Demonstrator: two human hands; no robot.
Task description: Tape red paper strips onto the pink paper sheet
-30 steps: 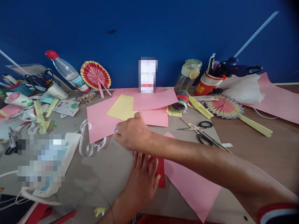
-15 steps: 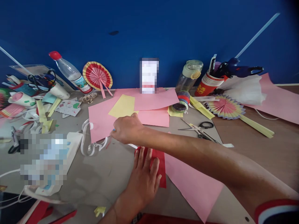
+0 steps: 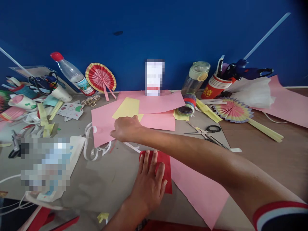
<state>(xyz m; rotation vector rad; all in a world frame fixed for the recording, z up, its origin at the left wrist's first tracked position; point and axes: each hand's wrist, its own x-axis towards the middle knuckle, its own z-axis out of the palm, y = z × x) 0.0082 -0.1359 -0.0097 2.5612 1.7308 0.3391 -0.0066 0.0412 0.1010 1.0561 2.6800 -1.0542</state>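
Left hand [image 3: 150, 179]: palm down, fingers laid flat and slightly parted. Red paper sheet [image 3: 166, 165]: beneath the left fingers, showing past their tips and beyond the thumb. Right hand [image 3: 126, 127]: beyond the left fingertips and to their left; fingers curled in, narrow; cannot tell what, if anything, they grip. White strip [image 3: 132, 148]: slender, between the right hand and the red sheet's far left corner. Yellow paper [image 3: 127, 107]: just beyond the right knuckles, lying on pink paper sheets [image 3: 103, 126]. Coiled white strips [image 3: 84, 144]: left of the right fingers. Pink paper piece [image 3: 199, 192]: right of the left thumb, partly hidden by the right forearm. Scissors [image 3: 207, 132]: black-handled, blades parted, well right of the right fingers.
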